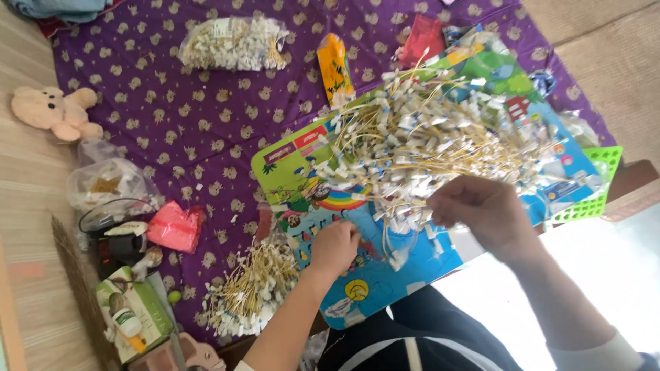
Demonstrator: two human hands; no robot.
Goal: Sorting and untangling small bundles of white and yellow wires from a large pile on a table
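Both hands are down over the board [371, 282], a bright picture board lying across the person's lap. The left hand [335, 245] is curled tight, knuckles up, fingertips pressed to the board's surface; it looks pinched on something small, but what it grips I cannot tell. The right hand [480, 211] sits a little further out and to the right, fingers bent inward at the near edge of the big pile [426, 137] of tagged strings, yellowish cords with white tabs. Its fingertips are in among those strands; whether it has closed on any I cannot tell. A few loose strings [395, 237] trail down between the two hands.

Just left of the left wrist, off the board, lies a smaller bundle [251, 288] of the same strings, on the purple cloth [179, 117]. Further left of that hand sits a pink packet [175, 227], and beyond it a clear bag [106, 182] and a green box [134, 319]. Well out to the far left, a plush bear [55, 110] rests at the cloth's edge.

Ahead of the left hand, past the board, there's a clear bag of tags [234, 42], and beside it an orange packet [335, 65]. A red packet [423, 38] peeks out beyond the pile. To the right of the right hand, a green basket [595, 196] pokes out from under the board's corner.
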